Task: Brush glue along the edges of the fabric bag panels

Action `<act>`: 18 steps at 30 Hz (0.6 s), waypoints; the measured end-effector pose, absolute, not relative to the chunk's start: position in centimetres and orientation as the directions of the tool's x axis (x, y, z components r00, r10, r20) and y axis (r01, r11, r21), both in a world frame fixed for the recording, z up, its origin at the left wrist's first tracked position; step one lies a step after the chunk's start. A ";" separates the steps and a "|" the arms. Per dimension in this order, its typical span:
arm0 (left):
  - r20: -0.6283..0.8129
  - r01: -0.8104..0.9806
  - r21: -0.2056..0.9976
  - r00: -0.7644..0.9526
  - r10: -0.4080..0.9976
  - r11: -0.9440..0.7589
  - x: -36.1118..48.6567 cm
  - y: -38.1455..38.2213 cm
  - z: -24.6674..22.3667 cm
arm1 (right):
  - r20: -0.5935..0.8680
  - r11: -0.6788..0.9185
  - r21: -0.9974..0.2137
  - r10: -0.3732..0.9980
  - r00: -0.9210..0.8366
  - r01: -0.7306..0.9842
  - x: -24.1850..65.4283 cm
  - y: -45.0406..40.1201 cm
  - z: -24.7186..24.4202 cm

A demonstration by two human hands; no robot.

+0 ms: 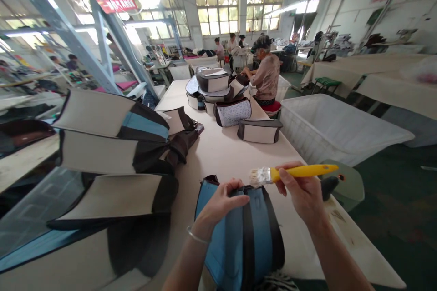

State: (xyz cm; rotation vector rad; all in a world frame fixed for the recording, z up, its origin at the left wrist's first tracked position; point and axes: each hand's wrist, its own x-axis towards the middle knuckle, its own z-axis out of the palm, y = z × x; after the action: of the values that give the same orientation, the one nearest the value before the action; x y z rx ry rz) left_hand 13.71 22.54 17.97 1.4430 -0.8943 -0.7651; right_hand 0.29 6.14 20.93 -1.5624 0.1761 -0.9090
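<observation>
My left hand [223, 202], with a bangle on the wrist, grips the upper edge of a blue and black fabric piece [262, 227] that looks like a bag part. The piece stands near the front edge of the table, close to my body. In my right hand [302, 188] is a paint brush [303, 171] with a yellow handle. Its pale, caked bristles point left, just above the top edge of the blue piece; whether they touch it I cannot tell. Thumb and fingers close round the handle.
Beige, black and blue bag pieces [99, 150] are stacked at the left. More pieces [259, 132] lie farther up the white table [218, 159]. A co-worker [268, 77] sits at its right side. A large white bin [341, 122] and a greenish container [351, 186] stand right.
</observation>
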 end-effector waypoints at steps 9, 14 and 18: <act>0.091 -0.131 0.991 0.473 -0.876 0.032 13.6 22.9 17.1 | 0.457 -0.707 -0.703 -0.367 0.810 0.076 1.4 5.2 22.7; 0.077 -0.124 0.992 0.447 -0.891 0.024 13.3 23.3 17.4 | 0.509 -0.741 -0.670 -0.492 0.707 -0.033 1.3 4.9 23.4; 0.112 -0.184 0.983 0.448 -0.887 0.032 13.3 23.3 17.5 | 0.434 -0.586 -0.807 -0.511 0.742 0.069 1.2 6.1 23.3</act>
State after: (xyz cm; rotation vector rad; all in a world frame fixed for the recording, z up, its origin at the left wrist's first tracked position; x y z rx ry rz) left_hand 13.34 23.28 17.48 1.4639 -1.0018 -0.7139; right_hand 1.21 6.14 23.35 -2.0559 0.3337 -0.8303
